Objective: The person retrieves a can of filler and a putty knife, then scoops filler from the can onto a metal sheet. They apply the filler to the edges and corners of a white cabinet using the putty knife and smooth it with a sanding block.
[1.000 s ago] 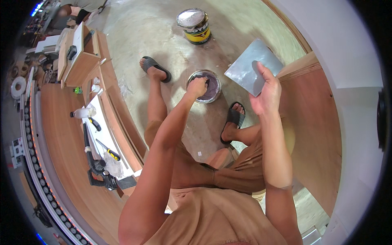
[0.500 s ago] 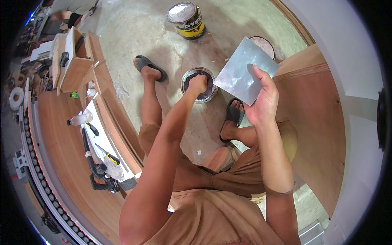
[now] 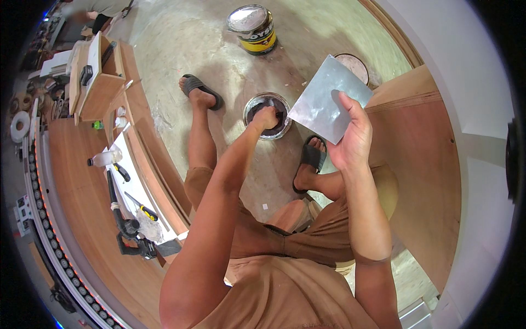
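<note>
Above right hand (image 3: 350, 143), upright metal sheet (image 3: 327, 100)

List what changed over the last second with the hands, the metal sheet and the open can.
The right hand raised and tilted the metal sheet, so it now sits beside the open can and partly covers the lid on the floor. Unchanged: the left hand reaching into the can, the right hand's grip, both feet.
</note>
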Action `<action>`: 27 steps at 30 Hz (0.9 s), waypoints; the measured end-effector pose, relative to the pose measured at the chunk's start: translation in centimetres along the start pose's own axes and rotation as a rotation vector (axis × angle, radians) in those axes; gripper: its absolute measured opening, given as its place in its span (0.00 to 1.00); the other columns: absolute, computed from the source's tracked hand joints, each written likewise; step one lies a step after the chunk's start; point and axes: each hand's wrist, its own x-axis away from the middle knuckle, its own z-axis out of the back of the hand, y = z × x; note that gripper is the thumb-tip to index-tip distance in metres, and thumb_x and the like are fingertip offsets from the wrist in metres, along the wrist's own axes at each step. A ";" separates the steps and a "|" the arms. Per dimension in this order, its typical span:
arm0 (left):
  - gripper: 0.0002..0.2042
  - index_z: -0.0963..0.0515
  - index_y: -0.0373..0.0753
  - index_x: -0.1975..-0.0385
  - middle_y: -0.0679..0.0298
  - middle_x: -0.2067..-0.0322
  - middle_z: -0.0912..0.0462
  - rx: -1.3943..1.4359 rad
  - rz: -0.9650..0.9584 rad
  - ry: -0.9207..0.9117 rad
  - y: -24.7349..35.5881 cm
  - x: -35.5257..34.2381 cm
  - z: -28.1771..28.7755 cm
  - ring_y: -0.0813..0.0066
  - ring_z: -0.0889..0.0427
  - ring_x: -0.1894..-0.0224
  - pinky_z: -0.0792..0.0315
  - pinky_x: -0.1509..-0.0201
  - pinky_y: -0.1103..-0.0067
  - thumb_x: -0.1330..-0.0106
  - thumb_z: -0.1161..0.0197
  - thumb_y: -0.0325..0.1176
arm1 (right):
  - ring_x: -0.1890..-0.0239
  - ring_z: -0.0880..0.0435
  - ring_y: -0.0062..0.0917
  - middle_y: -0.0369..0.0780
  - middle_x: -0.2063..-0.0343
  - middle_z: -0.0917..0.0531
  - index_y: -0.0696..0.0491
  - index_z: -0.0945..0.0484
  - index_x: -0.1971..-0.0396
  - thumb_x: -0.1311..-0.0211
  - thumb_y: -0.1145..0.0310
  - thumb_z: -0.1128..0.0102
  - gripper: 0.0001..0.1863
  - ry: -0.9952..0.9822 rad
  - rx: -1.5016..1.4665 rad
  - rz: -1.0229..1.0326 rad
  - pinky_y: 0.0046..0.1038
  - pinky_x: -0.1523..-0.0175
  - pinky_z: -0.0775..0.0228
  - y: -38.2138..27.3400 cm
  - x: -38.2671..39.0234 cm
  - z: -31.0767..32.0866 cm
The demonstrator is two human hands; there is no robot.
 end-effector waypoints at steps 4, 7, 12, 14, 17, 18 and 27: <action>0.18 0.20 0.35 0.55 0.44 0.61 0.18 -0.040 -0.021 0.002 5.4 2.3 6.7 0.50 0.18 0.57 0.25 0.50 0.65 0.45 0.39 0.35 | 0.59 0.17 0.28 0.40 0.61 0.19 0.60 0.27 0.56 0.39 0.68 0.42 0.15 0.032 0.002 0.039 0.32 0.53 0.23 -0.3 -0.6 1.4; 0.17 0.20 0.33 0.56 0.48 0.69 0.16 0.323 0.128 -0.016 4.8 4.6 10.2 0.57 0.16 0.68 0.24 0.59 0.67 0.43 0.37 0.35 | 0.59 0.17 0.28 0.40 0.60 0.19 0.60 0.27 0.56 0.39 0.69 0.43 0.14 0.040 -0.007 0.053 0.33 0.53 0.23 0.0 -0.7 1.2; 0.09 0.20 0.34 0.65 0.69 0.78 0.23 0.665 0.057 0.069 6.0 11.1 17.3 0.81 0.28 0.78 0.34 0.73 0.81 0.37 0.37 0.34 | 0.58 0.19 0.27 0.41 0.59 0.19 0.61 0.27 0.53 0.39 0.71 0.43 0.15 0.079 0.205 0.198 0.31 0.50 0.28 2.2 -2.5 2.5; 0.08 0.21 0.35 0.67 0.70 0.79 0.25 0.689 0.056 0.133 9.5 15.3 21.9 0.81 0.29 0.78 0.34 0.73 0.82 0.37 0.37 0.34 | 0.57 0.21 0.25 0.41 0.58 0.19 0.61 0.27 0.52 0.38 0.72 0.43 0.16 0.053 0.332 0.287 0.29 0.48 0.33 3.8 -3.7 4.3; 0.09 0.20 0.34 0.66 0.70 0.77 0.23 0.848 -0.070 0.253 11.6 19.9 26.1 0.82 0.26 0.75 0.32 0.68 0.84 0.35 0.37 0.34 | 0.57 0.22 0.24 0.41 0.58 0.19 0.61 0.27 0.52 0.39 0.68 0.43 0.18 0.078 0.619 0.240 0.28 0.49 0.33 5.4 -4.2 5.1; 0.09 0.20 0.33 0.66 0.69 0.77 0.22 0.829 -0.096 0.295 12.9 21.3 27.4 0.83 0.25 0.74 0.32 0.68 0.84 0.35 0.38 0.34 | 0.57 0.21 0.26 0.42 0.59 0.19 0.60 0.26 0.53 0.39 0.67 0.42 0.17 0.024 0.565 0.280 0.30 0.50 0.31 6.1 -4.6 5.3; 0.09 0.20 0.31 0.58 0.61 0.71 0.15 0.573 -0.378 0.576 19.0 28.6 28.3 0.81 0.20 0.69 0.27 0.64 0.81 0.37 0.38 0.24 | 0.53 0.18 0.30 0.41 0.54 0.19 0.56 0.28 0.48 0.35 0.60 0.43 0.20 -0.333 -0.092 -0.356 0.37 0.44 0.26 1.8 2.7 -0.4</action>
